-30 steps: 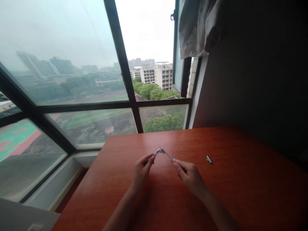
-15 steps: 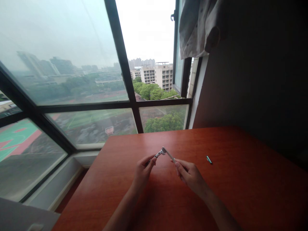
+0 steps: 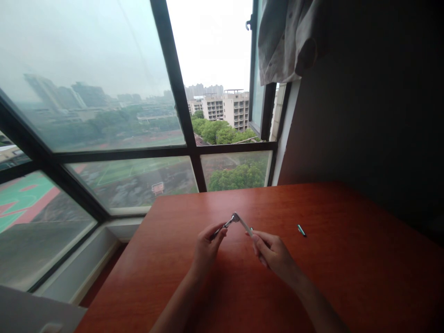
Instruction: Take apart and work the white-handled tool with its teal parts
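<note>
My left hand [image 3: 205, 247] is closed on a slim metal tool [image 3: 229, 222], silver toward its tip and darker near my fingers. It slants up to the right. My right hand [image 3: 275, 253] pinches a pale, narrow stick [image 3: 245, 225] that slants up to the left, with a small green spot by the fingertips. The upper ends of both meet above the middle of the table; whether they touch or just overlap I cannot tell. Their exact kinds are too small to make out. To the right of my right hand lies a short green and dark piece [image 3: 301, 230].
Beneath my hands is a reddish-brown wooden table [image 3: 145, 277]. Dark-framed windows [image 3: 128, 155] stand behind and to the left, one pane swung open. Grey cloth [image 3: 287, 41] hangs at the upper right, beside a dark wall [image 3: 364, 101].
The tip of the tool in my left hand has turned slightly and risen closer against the end of the pale stick. Both hands stay nearly in place.
</note>
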The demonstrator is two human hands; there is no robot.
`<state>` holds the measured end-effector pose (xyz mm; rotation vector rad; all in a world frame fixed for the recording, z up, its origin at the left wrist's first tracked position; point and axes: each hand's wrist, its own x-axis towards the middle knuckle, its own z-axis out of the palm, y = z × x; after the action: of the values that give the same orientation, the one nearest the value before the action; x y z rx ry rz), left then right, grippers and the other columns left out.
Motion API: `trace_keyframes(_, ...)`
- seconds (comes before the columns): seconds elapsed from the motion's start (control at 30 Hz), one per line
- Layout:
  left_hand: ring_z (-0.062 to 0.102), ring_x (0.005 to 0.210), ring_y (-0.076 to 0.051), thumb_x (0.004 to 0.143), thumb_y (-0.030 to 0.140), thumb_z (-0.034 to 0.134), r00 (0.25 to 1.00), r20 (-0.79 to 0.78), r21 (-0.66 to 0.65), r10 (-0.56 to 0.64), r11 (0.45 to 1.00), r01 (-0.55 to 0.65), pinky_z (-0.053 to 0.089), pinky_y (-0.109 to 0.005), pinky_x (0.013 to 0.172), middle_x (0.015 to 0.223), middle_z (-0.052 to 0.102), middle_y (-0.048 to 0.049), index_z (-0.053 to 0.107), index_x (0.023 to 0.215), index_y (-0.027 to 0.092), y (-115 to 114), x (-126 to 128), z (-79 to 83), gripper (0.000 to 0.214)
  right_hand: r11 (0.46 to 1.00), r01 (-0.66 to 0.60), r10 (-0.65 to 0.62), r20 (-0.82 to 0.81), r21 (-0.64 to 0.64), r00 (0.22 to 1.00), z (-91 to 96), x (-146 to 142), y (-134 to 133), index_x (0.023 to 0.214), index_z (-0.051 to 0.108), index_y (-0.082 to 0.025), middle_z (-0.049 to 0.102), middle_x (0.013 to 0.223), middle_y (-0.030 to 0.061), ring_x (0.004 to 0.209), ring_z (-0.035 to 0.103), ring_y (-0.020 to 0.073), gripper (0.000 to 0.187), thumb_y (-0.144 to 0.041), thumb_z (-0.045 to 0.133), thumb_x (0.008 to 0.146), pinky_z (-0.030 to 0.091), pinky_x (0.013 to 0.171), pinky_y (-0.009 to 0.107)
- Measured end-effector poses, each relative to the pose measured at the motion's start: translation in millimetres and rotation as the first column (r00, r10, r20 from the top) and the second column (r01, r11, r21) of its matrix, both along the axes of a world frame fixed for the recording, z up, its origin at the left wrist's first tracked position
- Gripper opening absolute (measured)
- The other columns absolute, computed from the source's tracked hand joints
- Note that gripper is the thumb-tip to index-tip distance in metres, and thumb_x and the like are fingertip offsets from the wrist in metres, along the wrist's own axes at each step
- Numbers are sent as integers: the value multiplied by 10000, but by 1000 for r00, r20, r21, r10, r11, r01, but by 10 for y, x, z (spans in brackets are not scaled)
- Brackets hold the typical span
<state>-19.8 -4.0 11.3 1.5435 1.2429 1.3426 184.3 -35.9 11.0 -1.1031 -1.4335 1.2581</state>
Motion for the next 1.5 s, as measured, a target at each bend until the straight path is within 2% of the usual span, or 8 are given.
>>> trace_keyframes(0.27, 616, 718, -186, 772, 412, 680, 999, 20, 3, 51, 999, -51, 477, -242, 631, 752, 697, -60, 757, 946, 145, 6, -11, 27, 328, 993, -81, 72, -102, -91, 992, -9, 6, 1, 847, 630, -120, 458, 567, -57, 323, 349, 33, 498, -589, 465, 874, 228, 304, 173)
trace_keyframes(0.43, 594, 705, -185, 764, 438, 679, 997, 48, -9, 60, 998, -60, 465, -243, 614, 739, 676, -60, 753, 940, 136, 2, -7, 33, 358, 983, -107, 85, -144, -150, 986, 36, 10, -19, 976, 625, -119, 486, 590, -52, 322, 336, 32, 533, -618, 499, 838, 223, 287, 166)
trace_keyframes(0.7, 505, 633, -147, 777, 434, 665, 997, 62, -48, -51, 997, 54, 403, -226, 574, 666, 603, -26, 755, 929, 125, -20, 36, -22, 356, 981, -98, 66, -186, -170, 980, 70, 7, -28, 1043, 630, -115, 485, 588, -50, 319, 313, 25, 572, -630, 516, 822, 226, 278, 160)
trace_keyframes(0.93, 536, 669, -159, 790, 408, 661, 999, 40, -10, 22, 1000, -22, 428, -237, 619, 696, 622, -32, 753, 947, 132, -12, 14, 21, 330, 976, -116, 80, -194, -183, 978, 69, 14, -25, 1048, 633, -110, 488, 586, -50, 317, 309, 21, 581, -632, 525, 817, 214, 275, 157)
trace_keyframes(1.13, 557, 654, -170, 761, 468, 667, 993, 40, -23, 109, 994, -108, 439, -241, 599, 679, 636, -38, 759, 944, 128, 23, -31, 39, 397, 977, -124, 92, -178, -175, 980, 70, 10, -33, 1037, 637, -111, 501, 598, -43, 321, 324, 24, 575, -630, 526, 816, 223, 276, 156)
trace_keyframes(1.3, 534, 635, -158, 777, 446, 656, 1000, -1, -27, 17, 999, -17, 420, -231, 576, 665, 625, -33, 760, 961, 131, 28, -32, -4, 380, 983, -87, 60, -162, -159, 985, 49, 14, -18, 1027, 637, -116, 501, 589, -43, 323, 319, 29, 563, -627, 511, 825, 228, 279, 158)
trace_keyframes(1.5, 549, 641, -160, 805, 395, 644, 994, -86, 41, -66, 997, 69, 427, -228, 581, 691, 655, -45, 761, 935, 142, 27, -35, 23, 308, 992, -61, 48, -112, -113, 992, 33, 48, -3, 954, 628, -131, 497, 596, -42, 334, 326, 40, 487, -586, 475, 868, 229, 298, 169)
